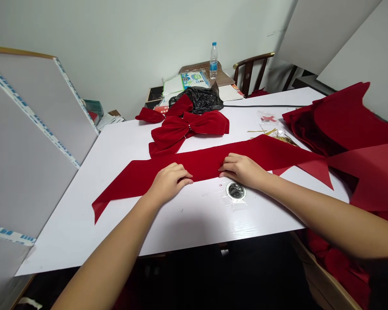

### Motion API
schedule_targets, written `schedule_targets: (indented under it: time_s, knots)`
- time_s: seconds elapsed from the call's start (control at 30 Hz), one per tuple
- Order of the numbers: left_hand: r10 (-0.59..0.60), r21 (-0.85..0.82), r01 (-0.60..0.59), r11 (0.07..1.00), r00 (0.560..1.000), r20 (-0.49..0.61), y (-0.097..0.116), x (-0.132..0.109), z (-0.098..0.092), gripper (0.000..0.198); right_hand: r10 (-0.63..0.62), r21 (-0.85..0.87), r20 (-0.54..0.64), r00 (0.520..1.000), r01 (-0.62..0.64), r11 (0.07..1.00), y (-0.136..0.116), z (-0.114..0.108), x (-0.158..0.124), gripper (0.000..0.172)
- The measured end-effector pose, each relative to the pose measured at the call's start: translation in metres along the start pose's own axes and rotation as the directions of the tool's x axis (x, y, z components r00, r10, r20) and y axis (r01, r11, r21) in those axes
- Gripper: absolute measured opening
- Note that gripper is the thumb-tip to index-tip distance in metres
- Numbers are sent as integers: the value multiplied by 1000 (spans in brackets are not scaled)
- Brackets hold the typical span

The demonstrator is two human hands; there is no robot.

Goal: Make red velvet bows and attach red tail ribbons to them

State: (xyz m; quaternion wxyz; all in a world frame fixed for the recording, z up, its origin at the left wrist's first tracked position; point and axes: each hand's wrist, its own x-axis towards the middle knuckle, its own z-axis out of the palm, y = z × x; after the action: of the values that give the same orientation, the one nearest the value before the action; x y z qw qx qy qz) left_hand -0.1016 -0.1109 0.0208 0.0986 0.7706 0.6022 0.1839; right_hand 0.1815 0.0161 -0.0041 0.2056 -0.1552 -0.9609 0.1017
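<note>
A long red velvet ribbon strip [207, 162] with notched ends lies flat across the white table [187, 215]. My left hand [170, 181] pinches its near edge left of centre. My right hand [241, 168] pinches the same edge a little to the right. Both hands have fingers curled onto the fabric, with a short stretch of ribbon between them. Just below my right hand a small round metal piece under clear tape [235, 190] sits on the table.
Finished red bows [189, 126] lie further back by a black plastic bag [198, 98]. A pile of red velvet strips [345, 125] covers the right side. Gold wire ties in a clear bag [273, 129], a water bottle [214, 60], a chair, and white boards at left.
</note>
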Motion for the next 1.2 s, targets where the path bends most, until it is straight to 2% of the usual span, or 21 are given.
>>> schedule_targets:
  time_s: [0.13,0.3,0.43,0.6,1.0,1.2]
  knots:
    - [-25,38,23,999,999,33,5,1,-3,12,42,-37,48,998,-40,999,-2,-4,1,24]
    - [-51,56,50,997,999,16,8,1,-4,13,84,-86,56,995,-79,993,-5,-4,0,24]
    - [-17,93,13,996,999,41,8,0,-2,19,76,-94,70,995,-69,993,-5,-5,-1,25]
    - [21,123,-23,992,1000,19,9,0,1,19,65,-180,82,995,-49,983,-11,-9,-2,32]
    - [17,154,-20,988,1000,20,14,-1,2,22,235,-216,156,959,-199,956,-20,-16,5,21]
    - [22,126,-23,992,1000,9,17,-2,1,21,189,-204,118,975,-162,965,-19,-16,3,23]
